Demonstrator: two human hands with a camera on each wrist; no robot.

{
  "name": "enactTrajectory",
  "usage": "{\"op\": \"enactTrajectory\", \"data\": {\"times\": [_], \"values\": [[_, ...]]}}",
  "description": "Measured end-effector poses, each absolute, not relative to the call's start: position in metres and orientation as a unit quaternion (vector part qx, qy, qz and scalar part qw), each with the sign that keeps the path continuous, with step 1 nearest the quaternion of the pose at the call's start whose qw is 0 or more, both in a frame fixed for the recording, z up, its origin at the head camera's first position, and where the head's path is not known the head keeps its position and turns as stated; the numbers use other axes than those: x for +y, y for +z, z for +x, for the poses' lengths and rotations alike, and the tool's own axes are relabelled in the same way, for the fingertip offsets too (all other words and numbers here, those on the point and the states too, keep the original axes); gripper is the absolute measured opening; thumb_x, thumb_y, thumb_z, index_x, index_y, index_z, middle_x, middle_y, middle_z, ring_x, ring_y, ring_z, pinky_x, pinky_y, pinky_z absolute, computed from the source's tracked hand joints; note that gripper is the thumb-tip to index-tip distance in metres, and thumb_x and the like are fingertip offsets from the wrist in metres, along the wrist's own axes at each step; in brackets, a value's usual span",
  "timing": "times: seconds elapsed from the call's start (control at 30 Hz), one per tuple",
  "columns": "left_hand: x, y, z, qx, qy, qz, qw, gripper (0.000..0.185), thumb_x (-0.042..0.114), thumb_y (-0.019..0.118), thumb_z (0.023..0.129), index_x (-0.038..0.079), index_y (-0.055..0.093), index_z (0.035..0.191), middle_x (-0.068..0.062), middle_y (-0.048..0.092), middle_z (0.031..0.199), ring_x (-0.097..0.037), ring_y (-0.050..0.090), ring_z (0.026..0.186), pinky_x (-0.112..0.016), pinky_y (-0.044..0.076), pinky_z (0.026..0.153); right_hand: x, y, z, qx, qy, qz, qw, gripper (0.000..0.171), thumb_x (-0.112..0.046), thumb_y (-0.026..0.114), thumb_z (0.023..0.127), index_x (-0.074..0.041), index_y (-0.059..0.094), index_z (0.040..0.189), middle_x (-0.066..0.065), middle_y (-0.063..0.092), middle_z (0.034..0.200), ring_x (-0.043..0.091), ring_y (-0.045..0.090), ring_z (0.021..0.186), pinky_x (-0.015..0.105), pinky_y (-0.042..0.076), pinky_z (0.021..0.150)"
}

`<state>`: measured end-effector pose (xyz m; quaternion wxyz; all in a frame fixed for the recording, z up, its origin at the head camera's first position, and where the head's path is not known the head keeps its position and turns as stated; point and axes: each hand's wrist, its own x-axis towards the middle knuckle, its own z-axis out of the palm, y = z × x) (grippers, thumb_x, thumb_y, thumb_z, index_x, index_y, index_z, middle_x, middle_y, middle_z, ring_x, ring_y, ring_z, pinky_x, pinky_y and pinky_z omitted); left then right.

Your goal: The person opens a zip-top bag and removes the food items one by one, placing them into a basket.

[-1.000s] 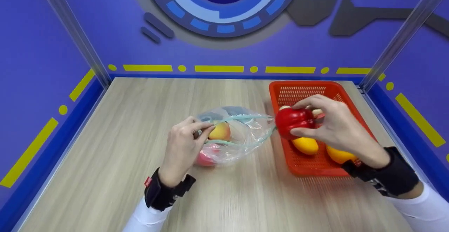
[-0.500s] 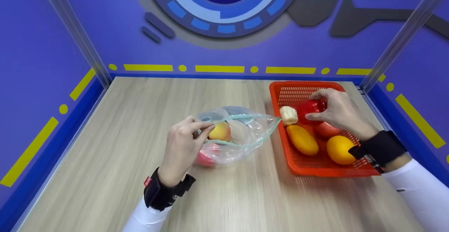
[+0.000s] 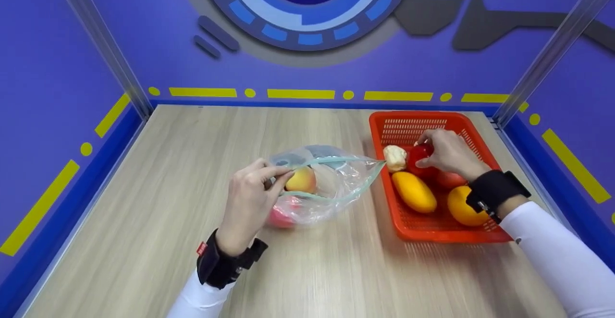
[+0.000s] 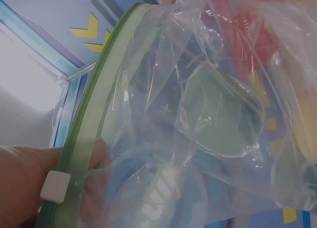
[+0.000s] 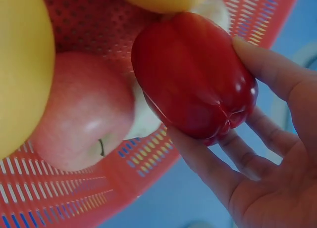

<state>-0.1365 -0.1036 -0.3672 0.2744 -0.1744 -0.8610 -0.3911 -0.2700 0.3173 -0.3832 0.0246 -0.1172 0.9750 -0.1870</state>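
My left hand (image 3: 281,175) pinches the green zip rim of a clear plastic bag (image 3: 331,186) and holds its mouth up off the wooden table. A peach-coloured fruit (image 3: 301,181) and a pink item (image 3: 280,217) lie inside. In the left wrist view, the fingers (image 4: 25,186) sit by the bag's white slider (image 4: 55,186). My right hand (image 3: 425,152) grips a red pepper (image 3: 416,156) low inside the red basket (image 3: 432,121). The right wrist view shows the red pepper (image 5: 195,79) held between thumb and fingers (image 5: 208,163), beside a red apple (image 5: 81,114).
The basket also holds a white lumpy item (image 3: 395,158), a yellow mango (image 3: 414,191), an orange (image 3: 462,206) and the apple (image 3: 449,178). Purple walls and metal posts enclose the table on three sides. Bare wood lies left of and in front of the bag.
My right hand has carried the red pepper from beside the bag's mouth back over the basket and down among the fruit. The left hand and bag have stayed put.
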Motion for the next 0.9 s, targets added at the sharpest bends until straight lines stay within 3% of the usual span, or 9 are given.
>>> {"op": "enactTrajectory", "data": {"times": [0.53, 0.9], "values": [[-0.103, -0.366, -0.135, -0.863, -0.381, -0.177, 0.283, 0.010, 0.007, 0.085, 0.087, 0.005, 0.085, 0.098, -0.004, 0.064, 0.073, -0.007, 0.049, 0.062, -0.017, 0.040, 0.059, 0.317, -0.389, -0.283, 0.979, -0.170, -0.096, 0.066, 0.047, -0.019, 0.089, 0.085, 0.003, 0.068, 0.121, 0.023, 0.071, 0.111, 0.034, 0.060, 0.092, 0.043, 0.052, 0.083], [-0.103, -0.366, -0.135, -0.863, -0.384, -0.175, 0.276, 0.010, 0.007, 0.085, 0.088, 0.005, 0.085, 0.098, -0.004, 0.066, 0.075, -0.008, 0.050, 0.063, -0.017, 0.040, 0.059, 0.309, -0.404, -0.279, 0.984, -0.113, -0.115, 0.073, 0.052, -0.025, 0.090, 0.084, 0.005, 0.065, 0.118, 0.025, 0.069, 0.113, 0.039, 0.059, 0.098, 0.053, 0.052, 0.089]]}}
